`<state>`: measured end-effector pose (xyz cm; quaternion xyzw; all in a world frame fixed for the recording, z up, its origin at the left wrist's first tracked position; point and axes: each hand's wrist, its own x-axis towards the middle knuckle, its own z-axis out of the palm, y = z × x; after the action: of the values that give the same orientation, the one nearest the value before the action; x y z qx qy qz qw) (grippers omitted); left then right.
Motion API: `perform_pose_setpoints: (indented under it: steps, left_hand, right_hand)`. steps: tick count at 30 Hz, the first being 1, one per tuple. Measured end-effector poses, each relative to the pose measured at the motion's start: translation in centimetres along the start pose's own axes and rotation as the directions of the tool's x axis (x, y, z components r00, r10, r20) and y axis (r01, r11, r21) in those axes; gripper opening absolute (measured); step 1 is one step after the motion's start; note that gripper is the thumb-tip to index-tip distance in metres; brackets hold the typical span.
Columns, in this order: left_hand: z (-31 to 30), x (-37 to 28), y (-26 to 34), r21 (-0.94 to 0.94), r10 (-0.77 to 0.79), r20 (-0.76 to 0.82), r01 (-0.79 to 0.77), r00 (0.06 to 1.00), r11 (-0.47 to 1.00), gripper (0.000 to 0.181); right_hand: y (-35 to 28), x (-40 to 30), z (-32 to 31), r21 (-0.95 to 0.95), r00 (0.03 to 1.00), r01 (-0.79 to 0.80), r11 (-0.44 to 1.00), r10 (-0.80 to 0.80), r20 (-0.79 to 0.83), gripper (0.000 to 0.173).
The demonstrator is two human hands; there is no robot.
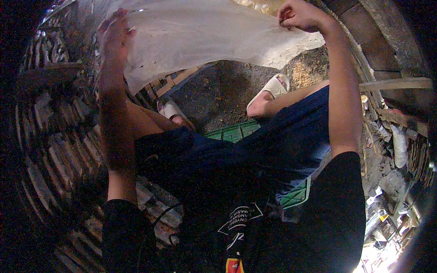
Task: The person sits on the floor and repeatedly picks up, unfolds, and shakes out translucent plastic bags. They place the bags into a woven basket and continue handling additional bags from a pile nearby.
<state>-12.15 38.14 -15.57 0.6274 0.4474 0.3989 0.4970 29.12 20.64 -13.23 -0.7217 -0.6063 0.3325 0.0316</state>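
Observation:
A pale, translucent sheet, seemingly plastic, spreads across the top of the view in front of my knees. My right hand is at its upper right, fingers curled and fingertips pinched on the sheet. On the other side my left hand is raised over the sheet's left part. Shadow and blur hide whether its bent fingers hold any of it. The sheet's lower edge hangs in a curve above the dark ground. A yellowish, crumpled material shows beyond its top edge.
Beneath me is a green plastic crate-like seat. Many wooden strips are stacked at the left. A wooden bar juts in at the right, above scattered litter. My sandalled feet rest on the ground.

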Motion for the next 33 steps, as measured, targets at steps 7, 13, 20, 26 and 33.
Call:
perform_pose_setpoints:
  steps: [7,13,20,26,33]
  left_hand:
    - [-1.8,-2.0,3.0,0.739,0.495,0.333,-0.548,0.802,0.391,0.049]
    - [2.9,-0.4,2.0,0.821,0.777,0.093,-0.489,0.623,0.295,0.055]
    - [10.7,-6.0,2.7,0.403,0.247,0.572,-0.530,0.782,0.746,0.035]
    - [12.0,-2.8,-0.8,0.341,0.077,0.640,-0.373,0.765,0.863,0.023]
    - [4.3,-0.6,-0.9,0.377,0.057,0.595,-0.341,0.802,0.861,0.031]
  right_hand:
    - [0.3,-1.3,-1.5,-0.065,0.998,0.064,0.996,-0.065,-0.002,0.021]
    - [-2.2,0.8,0.6,0.106,0.955,0.247,0.963,-0.261,0.143,0.023]
    - [-9.7,2.3,1.6,0.256,0.852,0.446,0.858,-0.495,0.174,0.024]
    - [-7.7,1.2,1.0,0.066,0.896,0.418,0.906,-0.423,0.136,0.023]
    - [-6.9,2.0,-1.0,0.164,0.938,0.273,0.948,-0.300,0.173,0.025]
